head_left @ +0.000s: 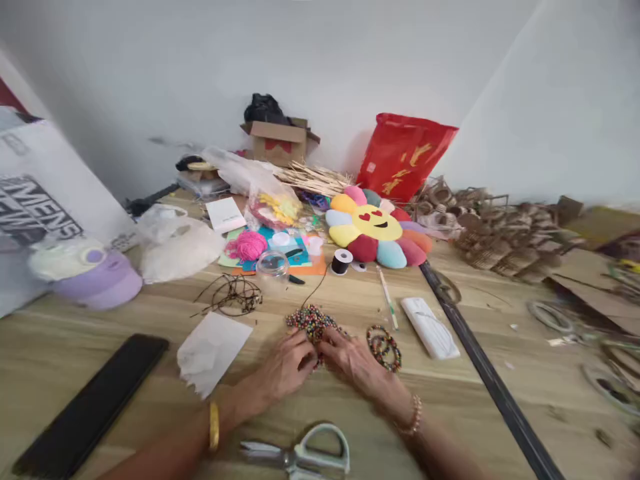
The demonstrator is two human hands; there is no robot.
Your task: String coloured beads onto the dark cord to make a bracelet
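Observation:
A loose pile of small multicoloured beads (311, 319) lies on the wooden table, with both hands at its near edge. My left hand (287, 363) is closed, its fingers curled together over the beads. My right hand (353, 357) is closed too, fingertips pinched close to the left ones. Whatever the fingertips hold is too small to make out. From a spool of black cord (342, 262) a thin strand runs down towards the pile. Several finished-looking beaded bracelets (384, 348) lie just right of my right hand.
Scissors (300, 457) lie near the front edge, below my wrists. Around the beads are a white paper sheet (213, 350), tangled dark cord (233, 295), a clear jar (273, 268), a pen (387, 298) and a white pouch (430, 328). Behind sits a flower cushion (377, 228).

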